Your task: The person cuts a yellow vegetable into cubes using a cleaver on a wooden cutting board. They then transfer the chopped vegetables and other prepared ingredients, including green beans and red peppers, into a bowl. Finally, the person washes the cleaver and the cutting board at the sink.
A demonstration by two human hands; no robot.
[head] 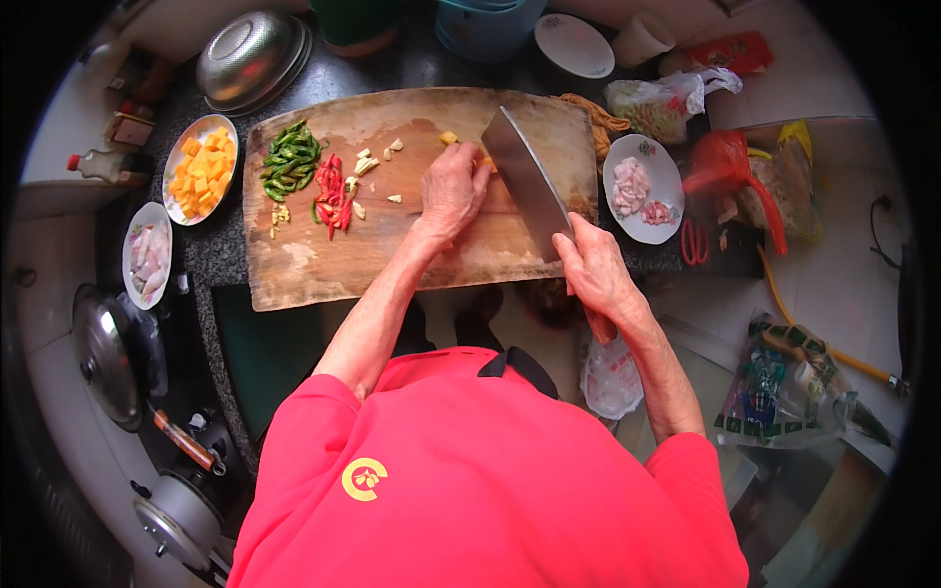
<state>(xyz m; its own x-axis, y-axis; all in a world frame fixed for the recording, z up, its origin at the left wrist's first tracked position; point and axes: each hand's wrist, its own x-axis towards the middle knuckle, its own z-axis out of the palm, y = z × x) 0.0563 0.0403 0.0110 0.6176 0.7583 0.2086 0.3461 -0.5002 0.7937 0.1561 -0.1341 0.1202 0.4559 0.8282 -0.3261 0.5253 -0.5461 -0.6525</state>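
Note:
My right hand [597,266] grips the brown wooden handle of a Chinese cleaver [526,180], its broad blade slanting up and away over the right part of a worn wooden cutting board [397,268]. Just left of the blade, my left hand [454,184] is curled down on the board over a yellow-orange piece of food [488,164], mostly hidden by the fingers. A small yellow chunk [448,137] lies beyond my knuckles. Further left are sliced green peppers [290,160], red pepper strips [334,192], pale garlic pieces [365,163] and a little minced yellowish heap [279,216].
Left of the board stand a plate of orange cubes [200,173] and a dish of pale raw meat [149,253]. To the right are a plate with sliced and minced meat [643,220], red-handled scissors [694,241] and plastic bags [654,103]. Metal bowls [253,59] rest behind.

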